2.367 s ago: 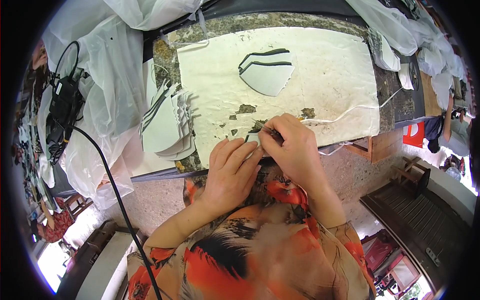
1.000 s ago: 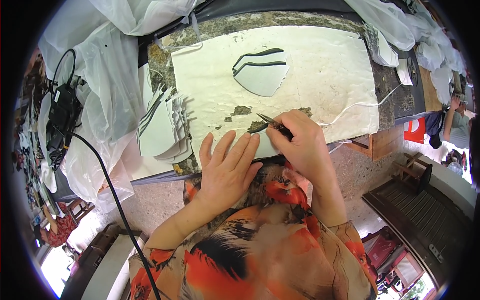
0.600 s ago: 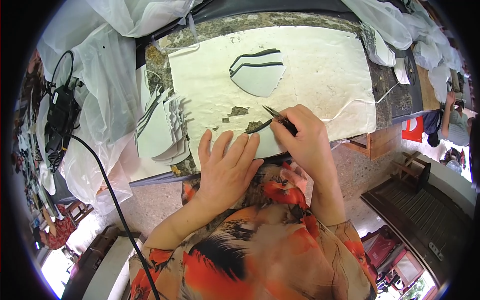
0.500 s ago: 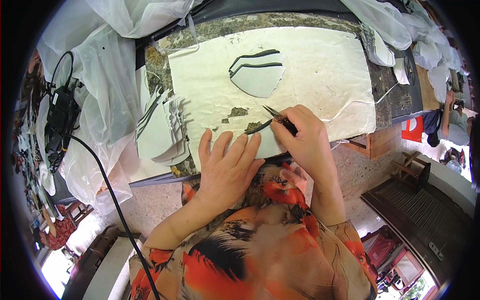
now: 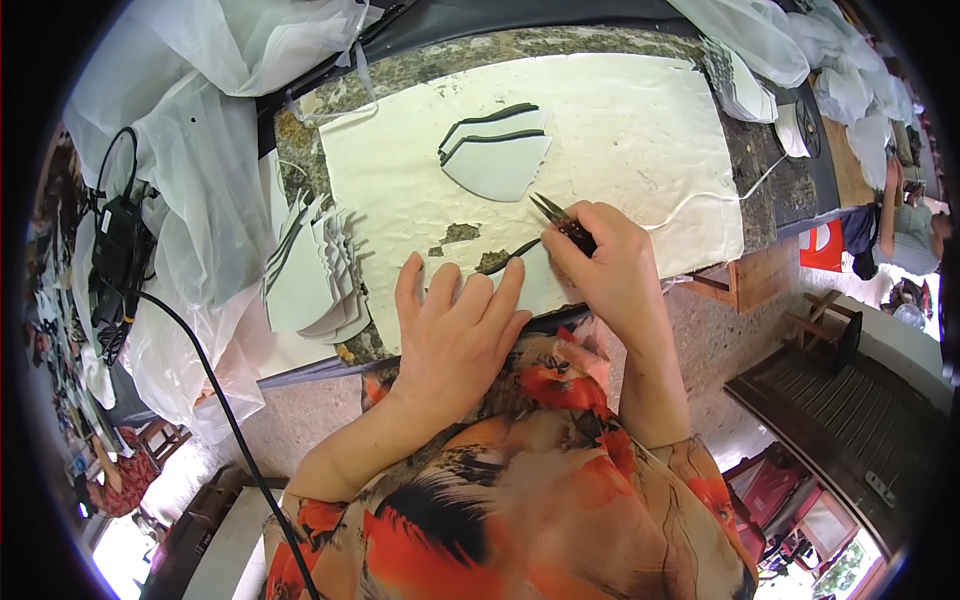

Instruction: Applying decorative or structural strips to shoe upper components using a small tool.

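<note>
My left hand (image 5: 453, 330) lies flat with its fingers spread, pressing on a pale grey-white cut piece (image 5: 543, 283) with a black edge strip. Part of that piece is hidden under my hands. My right hand (image 5: 610, 265) is closed round a small pointed tool (image 5: 568, 230), dark-handled with two metal prongs; whether it is tweezers or snips I cannot tell. Its prongs stand apart, pointing away from me above the piece's black edge. Farther off lie two similar black-edged pieces (image 5: 497, 165), partly overlapping.
A worn white sheet (image 5: 640, 120) covers the rough board (image 5: 770, 215). Left of it stands a fanned stack of pale pieces (image 5: 305, 285). Clear plastic bags (image 5: 215, 150) and a black cable (image 5: 205, 350) are at the left. White tape (image 5: 690, 215) trails at the right.
The tool's tips have lifted a little away from the piece's edge and spread apart. My left hand stays on the piece. The whole view has shifted slightly.
</note>
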### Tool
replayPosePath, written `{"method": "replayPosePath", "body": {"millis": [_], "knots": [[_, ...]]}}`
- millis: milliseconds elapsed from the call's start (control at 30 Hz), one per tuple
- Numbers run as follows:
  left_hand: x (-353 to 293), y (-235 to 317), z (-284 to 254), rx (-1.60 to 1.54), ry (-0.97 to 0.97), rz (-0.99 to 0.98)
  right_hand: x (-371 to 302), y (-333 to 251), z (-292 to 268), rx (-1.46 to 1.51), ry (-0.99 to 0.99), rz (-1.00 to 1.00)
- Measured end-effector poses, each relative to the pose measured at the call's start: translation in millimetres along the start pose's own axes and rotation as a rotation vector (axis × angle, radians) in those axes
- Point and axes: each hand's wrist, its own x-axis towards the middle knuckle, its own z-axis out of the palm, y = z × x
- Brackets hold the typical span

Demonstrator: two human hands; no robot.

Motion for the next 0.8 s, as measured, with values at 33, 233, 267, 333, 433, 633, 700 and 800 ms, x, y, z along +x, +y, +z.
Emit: {"method": "replayPosePath", "body": {"millis": [33, 233, 267, 333, 433, 633, 700, 800], "knots": [[0.8, 0.2, 0.8, 0.004, 0.001, 0.004, 0.0, 0.5, -0.4, 0.0, 0.002, 0.002], [6.0, 3.9, 0.3, 0.031, -0.033, -0.001, 1.8, 1.1, -1.8, 0.021, -0.011, 0.003], [7.0, 4.7, -0.7, 0.034, -0.052, -0.009, 2.3, 2.0, -1.6, 0.017, -0.012, 0.005], [9.6, 5.7, -3.1, 0.034, -0.069, -0.011, 2.6, 3.0, -0.7, 0.014, -0.011, 0.008], [13.1, 6.3, -4.3, 0.032, -0.092, -0.012, 2.7, 2.2, -0.1, 0.013, 0.003, 0.008], [16.4, 5.4, -5.9, 0.035, -0.118, -0.014, 1.0, 2.0, -0.2, 0.017, 0.033, -0.004], [17.2, 5.4, -6.3, 0.031, -0.123, -0.013, 1.0, 1.6, -1.0, 0.012, 0.028, 0.007], [17.4, 5.2, -6.1, 0.022, -0.12, -0.02, 0.3, 1.7, -1.6, 0.003, 0.03, 0.004]]}}
